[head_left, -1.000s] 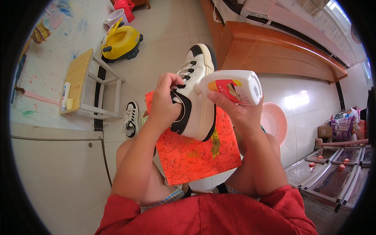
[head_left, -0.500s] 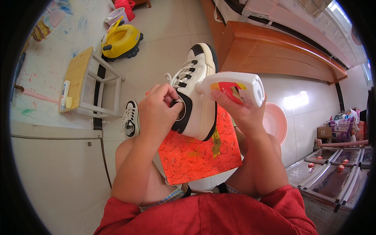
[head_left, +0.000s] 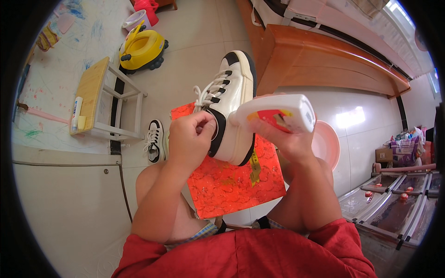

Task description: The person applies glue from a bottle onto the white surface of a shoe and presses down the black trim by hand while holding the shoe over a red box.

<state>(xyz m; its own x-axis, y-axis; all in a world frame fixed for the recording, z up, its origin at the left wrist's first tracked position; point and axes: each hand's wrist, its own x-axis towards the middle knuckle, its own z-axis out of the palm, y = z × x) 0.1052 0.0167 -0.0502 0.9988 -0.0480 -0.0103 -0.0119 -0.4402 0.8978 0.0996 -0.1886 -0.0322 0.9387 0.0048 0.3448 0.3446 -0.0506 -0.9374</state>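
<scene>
A white sneaker [head_left: 238,99] with black toe, collar and lace patches is held up over a red patterned box [head_left: 232,185], toe pointing away from me. My left hand [head_left: 191,139] pinches the sneaker's collar at the ankle opening; its fingertips partly reach inside. In my right hand [head_left: 289,139] is a white plastic bottle [head_left: 273,109] with a red and yellow label, tipped sideways. The bottle's narrow tip touches or nearly touches the sneaker's side near the heel. A second white and black sneaker [head_left: 154,141] stands on the floor left of the box.
On the left stands a small stool [head_left: 92,97] with a white tube [head_left: 76,113] on it. Beyond it is a yellow ride-on toy [head_left: 143,48]. A pink basin [head_left: 327,146] sits right of my right hand. A wooden bed frame [head_left: 324,60] spans the far right.
My left hand has moved slightly down and its fingers sit more at the collar's edge. The right hand and bottle have dropped a little along the sneaker's side.
</scene>
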